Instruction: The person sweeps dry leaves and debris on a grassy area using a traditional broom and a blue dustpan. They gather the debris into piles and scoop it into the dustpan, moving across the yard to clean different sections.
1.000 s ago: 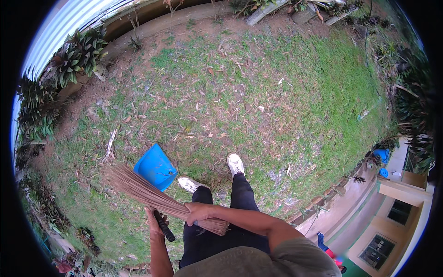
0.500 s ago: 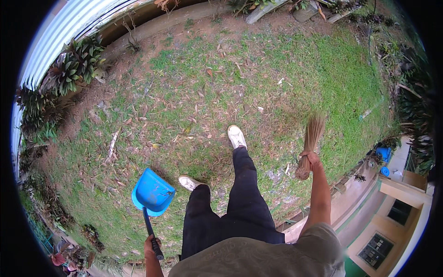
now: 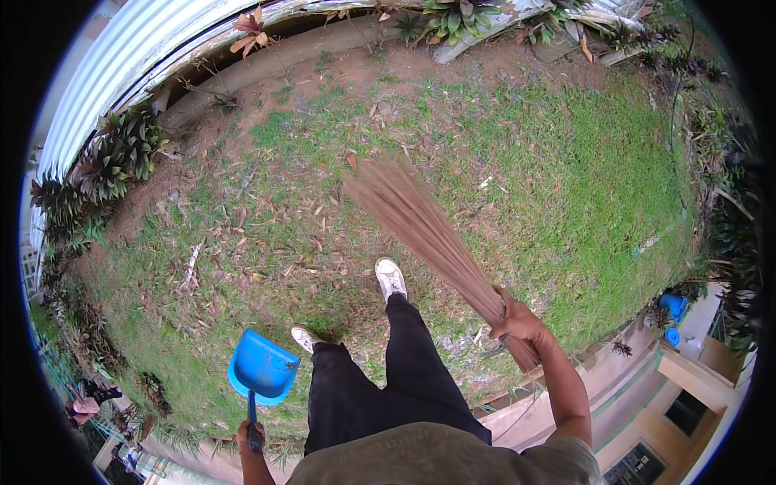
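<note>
A bundle of thin brown sticks, a stick broom (image 3: 428, 234), slants across the grass on the right. My right hand (image 3: 517, 322) is closed round its bound end, and the bristles spread up and to the left, held out above the lawn. At the lower left, my left hand (image 3: 249, 435) grips the dark handle of a blue dustpan (image 3: 265, 368). Its pan faces up, left of my feet, with some bits of debris inside. Whether the pan touches the grass I cannot tell.
Dry leaves lie scattered over the patchy lawn (image 3: 323, 202). Leafy plants (image 3: 121, 153) and a corrugated metal sheet (image 3: 105, 77) border the left. A pale strip of paving and a building (image 3: 687, 412) stand at the lower right, near a blue container (image 3: 672, 305).
My right hand has lifted the broom and swung its bristles to the left, from pointing away to slanting across the view. The dustpan stays in my left hand, slightly lower in view.
</note>
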`<state>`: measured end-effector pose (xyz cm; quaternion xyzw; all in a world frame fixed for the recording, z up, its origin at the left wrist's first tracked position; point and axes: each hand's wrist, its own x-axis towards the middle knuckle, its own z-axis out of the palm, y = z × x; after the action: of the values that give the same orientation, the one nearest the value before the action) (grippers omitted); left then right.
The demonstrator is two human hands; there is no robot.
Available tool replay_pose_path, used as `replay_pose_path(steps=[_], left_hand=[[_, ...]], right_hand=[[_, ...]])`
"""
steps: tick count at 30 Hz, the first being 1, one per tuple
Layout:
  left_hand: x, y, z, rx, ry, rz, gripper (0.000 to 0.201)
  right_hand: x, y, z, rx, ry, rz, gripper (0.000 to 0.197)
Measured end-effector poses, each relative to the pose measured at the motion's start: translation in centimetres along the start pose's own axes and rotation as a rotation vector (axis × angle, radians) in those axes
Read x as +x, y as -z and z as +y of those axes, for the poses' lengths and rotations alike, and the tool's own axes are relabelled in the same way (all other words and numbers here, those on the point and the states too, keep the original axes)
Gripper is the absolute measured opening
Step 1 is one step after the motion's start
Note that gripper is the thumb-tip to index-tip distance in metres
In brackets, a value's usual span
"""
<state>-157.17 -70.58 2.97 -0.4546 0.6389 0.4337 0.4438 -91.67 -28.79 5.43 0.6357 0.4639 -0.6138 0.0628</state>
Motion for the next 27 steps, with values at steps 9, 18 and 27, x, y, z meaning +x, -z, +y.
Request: replay_pose_path(steps=[9, 18, 27], left_hand=[[-0.2, -6.4, -2.1, -0.137, -0.033, -0.201, 0.020], [-1.6, -11.9, 0.4, -0.120, 0.105, -0.269, 0.025], [0.7, -18.4, 8.2, 0.041, 0.312, -0.223, 0.025]], right_hand=[[23.8, -2.1, 3.9, 0.133, -0.190, 0.377, 0.080], [11.0, -3.1, -9.5, -0.237, 0.131, -0.352, 0.110], [28.5, 2.5, -10.3, 0.414, -0.224, 0.474, 0.083]])
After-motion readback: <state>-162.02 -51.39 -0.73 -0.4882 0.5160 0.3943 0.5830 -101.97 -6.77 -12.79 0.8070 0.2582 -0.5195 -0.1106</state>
